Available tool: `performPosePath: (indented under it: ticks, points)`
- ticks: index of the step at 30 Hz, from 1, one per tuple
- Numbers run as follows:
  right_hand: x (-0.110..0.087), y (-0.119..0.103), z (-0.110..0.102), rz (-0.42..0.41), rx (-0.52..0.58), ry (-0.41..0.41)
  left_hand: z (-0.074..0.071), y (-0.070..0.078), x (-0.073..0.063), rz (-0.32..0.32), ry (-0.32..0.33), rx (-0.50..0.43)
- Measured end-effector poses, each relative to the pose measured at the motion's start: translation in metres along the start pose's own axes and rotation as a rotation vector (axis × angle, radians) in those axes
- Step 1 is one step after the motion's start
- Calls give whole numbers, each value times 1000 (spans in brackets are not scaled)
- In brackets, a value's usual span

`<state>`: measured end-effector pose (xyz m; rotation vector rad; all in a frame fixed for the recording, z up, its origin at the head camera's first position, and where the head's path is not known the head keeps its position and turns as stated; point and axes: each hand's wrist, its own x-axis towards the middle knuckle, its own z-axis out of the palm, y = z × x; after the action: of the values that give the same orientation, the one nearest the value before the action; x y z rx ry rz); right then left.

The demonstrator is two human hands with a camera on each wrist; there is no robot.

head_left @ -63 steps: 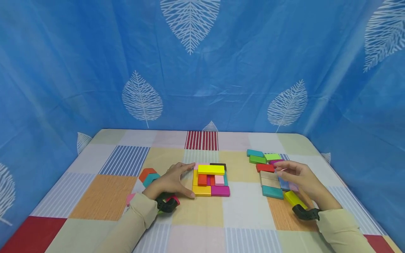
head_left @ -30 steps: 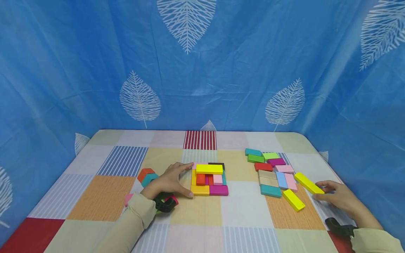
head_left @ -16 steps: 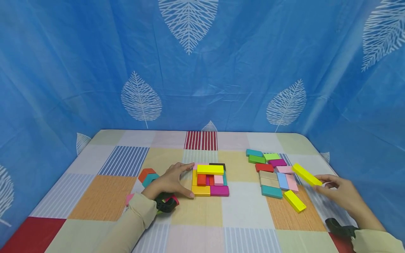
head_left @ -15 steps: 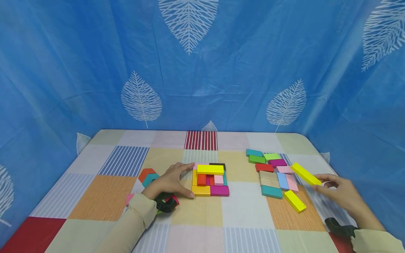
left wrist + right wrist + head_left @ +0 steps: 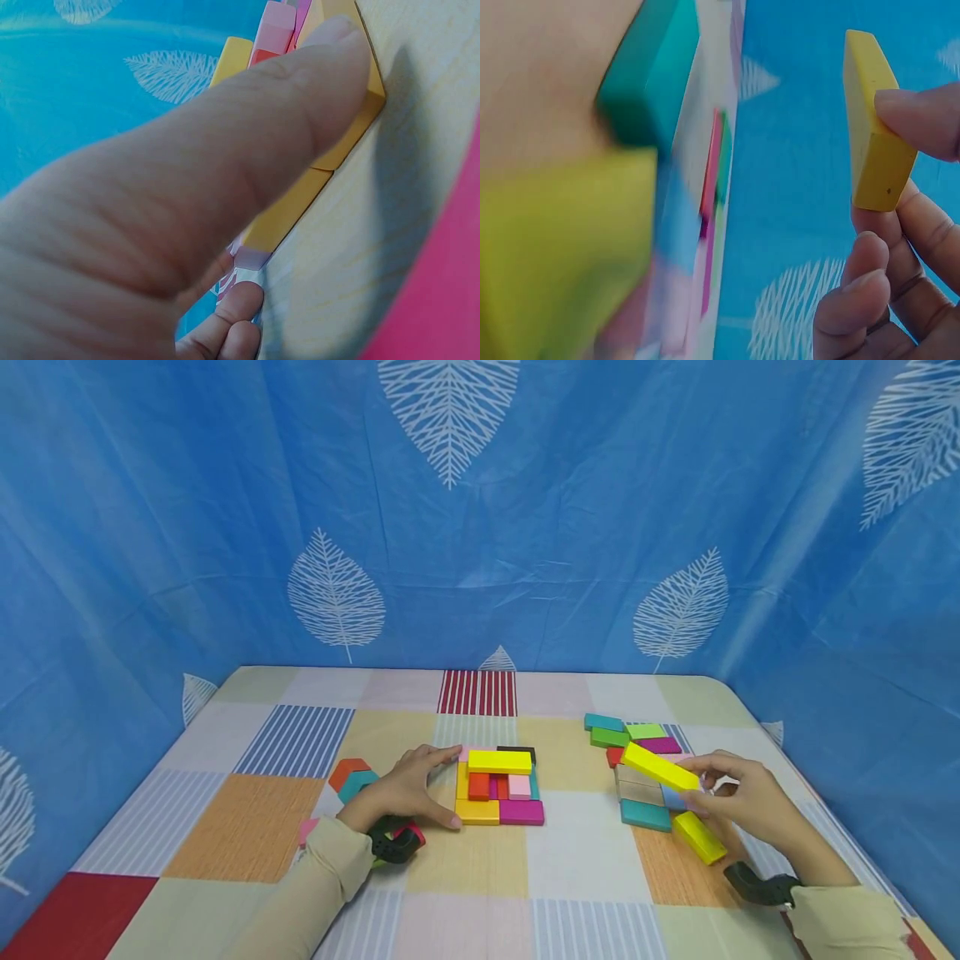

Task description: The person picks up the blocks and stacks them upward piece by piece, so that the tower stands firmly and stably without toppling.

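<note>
In the head view, my right hand (image 5: pixel 738 789) pinches one end of a long yellow block (image 5: pixel 660 767), raised above the right-hand group of blocks. The right wrist view has the thumb on one face of that yellow block (image 5: pixel 877 131) and fingers behind it. My left hand (image 5: pixel 405 789) spreads thumb and forefinger along the left side of a layered block structure (image 5: pixel 477 812). Its thumb (image 5: pixel 322 90) touches or nearly touches an orange-yellow block at the front left corner. Another yellow block (image 5: pixel 499 762) lies across the structure's back.
Under and around my right hand lie teal (image 5: pixel 645 815), beige, red, green, purple and blue blocks, plus a second loose yellow block (image 5: pixel 699 837). Orange (image 5: pixel 349 771), teal and pink pieces sit by my left forearm, partly hidden. A blue curtain (image 5: pixel 480 568) hangs behind the table.
My right hand went from the block group to the far right, took the yellow block there, lifted it, and has carried it left over the group. My left hand stays in place.
</note>
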<state>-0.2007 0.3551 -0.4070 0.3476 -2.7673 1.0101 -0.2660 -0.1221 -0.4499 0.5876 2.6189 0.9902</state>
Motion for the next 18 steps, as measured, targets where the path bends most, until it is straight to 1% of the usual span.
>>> performPosePath:
  ticks: [3, 9, 14, 18]
  points:
    - [6, -15, 9, -71, 23, -40, 0, -1, 0, 9, -2, 1]
    - [22, -40, 31, -119, 102, -132, -1, -2, -1, 16, -3, -3]
    - [36, -54, 53, -201, 120, -151, -1, -1, 0, 9, 1, -9]
    - [45, -63, 68, -209, 128, -179, -1, 0, 0, 1, -1, -6]
